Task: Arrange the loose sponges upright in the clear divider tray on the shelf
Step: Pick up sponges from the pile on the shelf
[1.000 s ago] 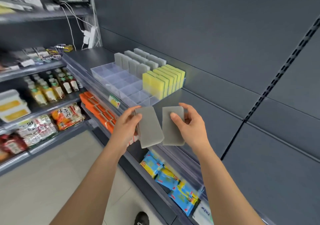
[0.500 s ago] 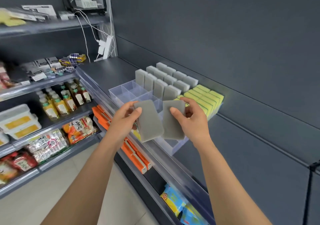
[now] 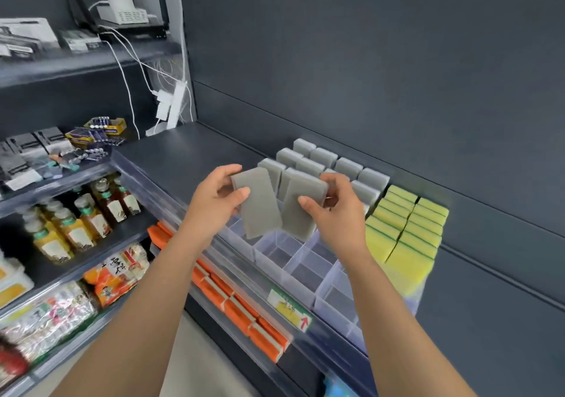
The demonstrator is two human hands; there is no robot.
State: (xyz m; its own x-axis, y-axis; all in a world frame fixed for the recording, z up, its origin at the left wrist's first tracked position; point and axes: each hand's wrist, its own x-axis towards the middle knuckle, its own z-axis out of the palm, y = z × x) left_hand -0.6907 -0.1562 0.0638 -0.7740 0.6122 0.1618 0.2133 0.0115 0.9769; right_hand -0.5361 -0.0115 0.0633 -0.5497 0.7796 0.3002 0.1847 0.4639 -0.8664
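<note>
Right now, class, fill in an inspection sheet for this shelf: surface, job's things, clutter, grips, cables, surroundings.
Surface: dark shelf bearing the clear divider tray.
Job's things: stored grey sponges upright in rear compartments; front compartments empty.
Clutter: yellow-green sponges at the tray's right end.
Grips: left grip holds left sponge; right grip holds right sponge; both above tray.
Cables: white cables hang to a power strip, back left.
Surroundings: bottles and orange packs on lower shelves.

Two hands [image 3: 214, 205], two held sponges [image 3: 260, 210], one tray [image 3: 301, 270].
</note>
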